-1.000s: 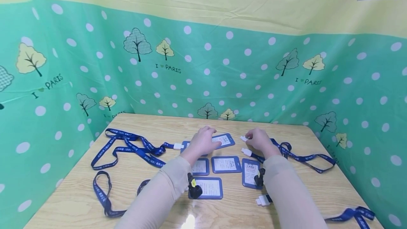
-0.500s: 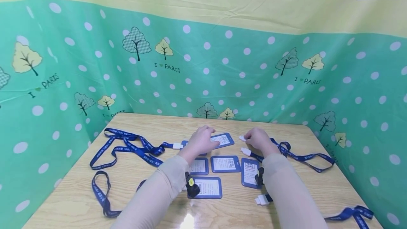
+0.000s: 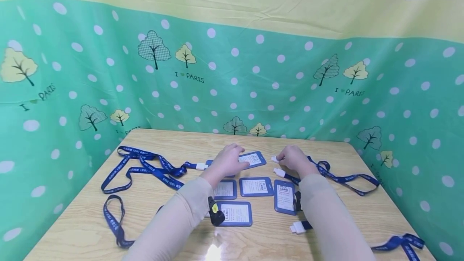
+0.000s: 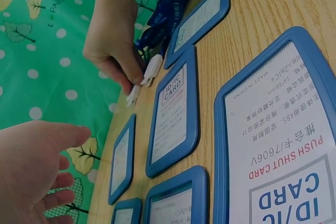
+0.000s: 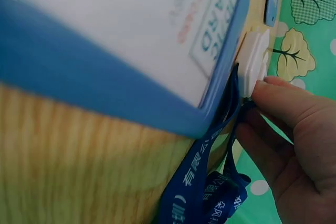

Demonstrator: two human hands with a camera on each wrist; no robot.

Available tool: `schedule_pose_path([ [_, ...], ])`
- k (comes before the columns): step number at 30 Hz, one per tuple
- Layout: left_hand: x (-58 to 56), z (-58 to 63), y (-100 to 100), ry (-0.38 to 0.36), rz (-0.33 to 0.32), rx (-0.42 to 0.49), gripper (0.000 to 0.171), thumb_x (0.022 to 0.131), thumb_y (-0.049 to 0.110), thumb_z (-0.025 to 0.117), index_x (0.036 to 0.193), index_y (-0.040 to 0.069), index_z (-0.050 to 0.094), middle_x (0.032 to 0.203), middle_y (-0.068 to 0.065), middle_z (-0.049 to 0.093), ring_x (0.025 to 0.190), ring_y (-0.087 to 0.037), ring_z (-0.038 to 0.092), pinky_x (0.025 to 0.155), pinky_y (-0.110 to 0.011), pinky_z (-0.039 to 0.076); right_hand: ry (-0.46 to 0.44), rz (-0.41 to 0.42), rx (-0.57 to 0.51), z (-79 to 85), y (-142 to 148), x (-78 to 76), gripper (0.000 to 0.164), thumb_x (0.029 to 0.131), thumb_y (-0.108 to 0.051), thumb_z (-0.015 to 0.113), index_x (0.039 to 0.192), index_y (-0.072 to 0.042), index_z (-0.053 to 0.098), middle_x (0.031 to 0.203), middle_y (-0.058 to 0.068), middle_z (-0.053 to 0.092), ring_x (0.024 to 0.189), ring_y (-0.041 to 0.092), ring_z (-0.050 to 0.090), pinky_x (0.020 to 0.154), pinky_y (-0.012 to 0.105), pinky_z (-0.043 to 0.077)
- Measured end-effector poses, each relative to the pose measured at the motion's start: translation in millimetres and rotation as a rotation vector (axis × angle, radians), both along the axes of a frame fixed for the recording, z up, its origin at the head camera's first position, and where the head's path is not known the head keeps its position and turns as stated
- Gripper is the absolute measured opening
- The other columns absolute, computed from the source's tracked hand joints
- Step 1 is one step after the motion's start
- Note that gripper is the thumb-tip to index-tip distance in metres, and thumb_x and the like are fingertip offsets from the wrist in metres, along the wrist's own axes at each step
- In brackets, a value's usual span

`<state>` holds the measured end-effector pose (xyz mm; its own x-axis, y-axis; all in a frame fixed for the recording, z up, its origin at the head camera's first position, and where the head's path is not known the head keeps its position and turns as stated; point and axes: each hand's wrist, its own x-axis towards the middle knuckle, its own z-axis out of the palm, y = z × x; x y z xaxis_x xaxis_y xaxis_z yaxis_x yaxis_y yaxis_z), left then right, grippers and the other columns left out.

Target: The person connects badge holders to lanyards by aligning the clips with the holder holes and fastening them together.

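My left hand (image 3: 227, 162) hovers with loose fingers over a blue-framed ID card holder (image 3: 255, 158) at the back. The left wrist view shows that hand (image 4: 31, 166) holding nothing, thumb stretched out. My right hand (image 3: 294, 159) pinches the white clip (image 3: 274, 159) of a blue lanyard (image 3: 357, 181) between thumb and finger, right of that holder. Just in front of it lies a second white clip (image 3: 279, 171) on a blue strap. The right wrist view shows my thumb and finger beside a white clip (image 5: 252, 64), with blue straps hanging below.
More blue card holders (image 3: 256, 187) lie face up in the middle of the wooden table (image 3: 250, 245). Tangled lanyards (image 3: 143, 169) spread at left, one with a white clip (image 3: 201, 166). Another clip (image 3: 298, 227) lies by my right forearm. A green curtain (image 3: 232, 79) hangs behind.
Both hands keep nearly the same place and pose over the table. The head view has shifted slightly, so everything sits a little further left in the picture.
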<state>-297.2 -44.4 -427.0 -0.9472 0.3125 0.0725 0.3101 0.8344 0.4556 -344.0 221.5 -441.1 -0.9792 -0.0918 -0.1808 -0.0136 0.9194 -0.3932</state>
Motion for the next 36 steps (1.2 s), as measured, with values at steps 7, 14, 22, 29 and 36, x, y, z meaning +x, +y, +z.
schedule_pose_path([
  [7, 3.6, 3.4, -3, 0.009, -0.021, -0.005, 0.064, 0.093, 0.048, 0.070, 0.144, 0.012, 0.056, 0.148, -0.009, 0.051, 0.137, -0.030, 0.047, 0.113, -0.048, 0.039, 0.014, 0.067, 0.048, 2.9, 0, 3.7, 0.017, 0.092, -0.011, 0.076, 0.108, -0.015, 0.081, 0.117, 0.008, 0.071, 0.111, 0.028, 0.063, 0.097, 0.049, 0.052],
  [14, 2.1, 18.3, -3, 0.005, -0.049, -0.034, 0.063, 0.094, 0.045, 0.071, 0.145, 0.013, 0.055, 0.151, -0.011, 0.049, 0.139, -0.032, 0.045, 0.113, -0.049, 0.039, 0.007, 0.086, 0.052, 5.5, -1, 6.6, 0.019, 0.092, -0.010, 0.077, 0.109, -0.015, 0.080, 0.116, 0.007, 0.073, 0.111, 0.027, 0.064, 0.097, 0.048, 0.053],
  [22, -7.8, 46.1, 1, 0.079, -0.110, -0.139, 0.064, 0.093, 0.046, 0.072, 0.144, 0.012, 0.056, 0.147, -0.012, 0.052, 0.135, -0.032, 0.048, 0.110, -0.049, 0.043, -0.010, 0.063, 0.054, 7.1, -2, 6.4, 0.021, 0.092, -0.010, 0.077, 0.112, -0.016, 0.079, 0.116, 0.006, 0.072, 0.103, 0.024, 0.064, 0.095, 0.048, 0.054],
  [29, -16.9, 44.3, 7, 0.035, -0.103, -0.152, 0.066, 0.093, 0.046, 0.072, 0.146, 0.011, 0.054, 0.147, -0.010, 0.054, 0.135, -0.030, 0.050, 0.111, -0.048, 0.042, -0.021, 0.050, 0.056, 8.6, -4, 7.6, 0.021, 0.092, -0.010, 0.077, 0.112, -0.016, 0.079, 0.117, 0.007, 0.072, 0.093, 0.021, 0.062, 0.090, 0.041, 0.056],
  [36, -21.3, 20.9, 16, -0.049, -0.071, -0.100, 0.067, 0.093, 0.040, 0.073, 0.147, 0.007, 0.052, 0.146, -0.014, 0.054, 0.131, -0.032, 0.054, 0.109, -0.046, 0.045, 0.010, 0.070, 0.082, 7.9, -5, 7.6, 0.019, 0.093, -0.011, 0.076, 0.111, -0.015, 0.080, 0.116, 0.007, 0.073, 0.095, 0.020, 0.064, 0.092, 0.043, 0.055],
])
